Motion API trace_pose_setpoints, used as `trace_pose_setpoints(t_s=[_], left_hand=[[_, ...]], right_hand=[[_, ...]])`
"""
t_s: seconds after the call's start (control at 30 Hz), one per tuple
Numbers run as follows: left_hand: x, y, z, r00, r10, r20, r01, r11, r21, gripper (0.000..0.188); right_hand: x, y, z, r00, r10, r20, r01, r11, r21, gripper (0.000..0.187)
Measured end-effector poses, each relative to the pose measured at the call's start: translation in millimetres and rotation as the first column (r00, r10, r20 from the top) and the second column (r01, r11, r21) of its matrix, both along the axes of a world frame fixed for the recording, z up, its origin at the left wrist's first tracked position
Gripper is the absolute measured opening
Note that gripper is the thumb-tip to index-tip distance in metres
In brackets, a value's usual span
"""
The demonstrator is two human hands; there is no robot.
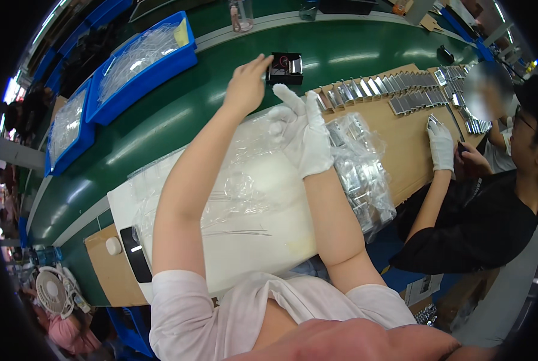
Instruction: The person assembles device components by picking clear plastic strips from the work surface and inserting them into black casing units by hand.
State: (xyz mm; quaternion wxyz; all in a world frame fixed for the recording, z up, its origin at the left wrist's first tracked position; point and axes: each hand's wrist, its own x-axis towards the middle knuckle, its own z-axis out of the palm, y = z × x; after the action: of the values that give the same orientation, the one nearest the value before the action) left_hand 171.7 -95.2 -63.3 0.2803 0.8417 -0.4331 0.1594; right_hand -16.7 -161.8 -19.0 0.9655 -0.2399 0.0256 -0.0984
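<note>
At the far side of the bench stands a small black box (277, 79). A shiny metal piece (295, 65) and a bit of red wire show inside it. My left hand (246, 87) is bare and stretched out, its fingertips at the box's left edge; whether they press on it I cannot tell. On the near side of the box, my right hand (302, 126) wears a white glove, fingers spread and nothing visible in it. Crumpled clear plastic film (245, 171) lies below both hands on a white pad (281, 222). Thin wires (236, 232) rest on the pad.
Rows of metal pieces (365, 88) stand on cardboard (410, 135) to the right. A clear bag of metal parts (362, 174) lies beside my right forearm. A co-worker's gloved hand (442, 147) holds a metal piece. Blue trays (145, 66) hold clear plastic; a phone (135, 254) lies left.
</note>
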Motion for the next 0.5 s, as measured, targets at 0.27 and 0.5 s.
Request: trace_pose_setpoints(t_s=[0.27, 0.5], left_hand=[[-11, 4, -2, 0.934, -0.008, 0.356, -0.041, 0.991, 0.131, 0.031], [-56, 46, 66, 0.833, 0.014, -0.552, -0.29, 0.862, -0.415, 0.022]], right_hand=[[-6, -11, -14, 0.994, 0.098, -0.047, -0.106, 0.96, -0.259, 0.049], [-10, 15, 16, 0.952, -0.266, -0.149, 0.203, 0.918, -0.342, 0.029]])
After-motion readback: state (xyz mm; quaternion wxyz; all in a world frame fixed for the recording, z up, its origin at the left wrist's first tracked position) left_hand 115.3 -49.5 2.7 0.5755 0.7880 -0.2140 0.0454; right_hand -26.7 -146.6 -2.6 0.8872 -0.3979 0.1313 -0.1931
